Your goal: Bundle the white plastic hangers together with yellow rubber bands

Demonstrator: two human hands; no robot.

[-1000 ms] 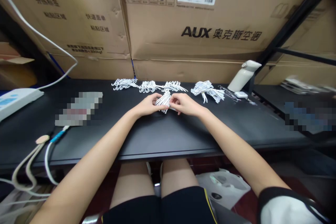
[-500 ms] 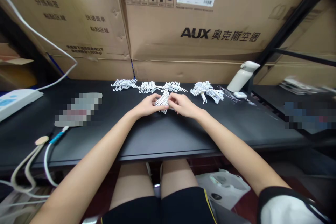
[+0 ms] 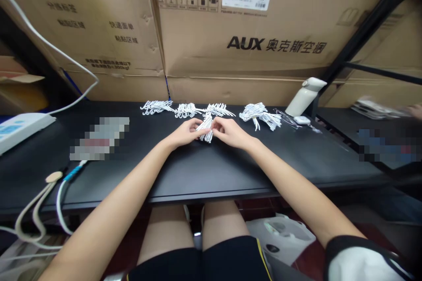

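Note:
Over the middle of the black table, my left hand [image 3: 187, 134] is closed on a bundle of thin white sticks [image 3: 206, 129], its thumb lying across them. My right hand [image 3: 229, 131] touches the bundle's right side, fingers curled and pinched together; what lies between its fingertips is too small to make out. Behind the hands lie more white bundles: one with hooked ends [image 3: 156, 106] at the left, two others [image 3: 186, 109] [image 3: 217, 109] nearer the middle. A larger loose pile [image 3: 260, 115] sits to the right.
Cardboard boxes [image 3: 247, 22] stand along the table's back. At the right are a white bottle [image 3: 305, 96] and a small white case [image 3: 302, 120]. A blurred flat device [image 3: 100, 138], a white power strip [image 3: 23, 129] and cables are at the left. Another person's hand [image 3: 416, 111] shows far right.
The bundle between my hands has shifted slightly and its lower ends are more fanned out. Another person's hand has appeared at the far right edge.

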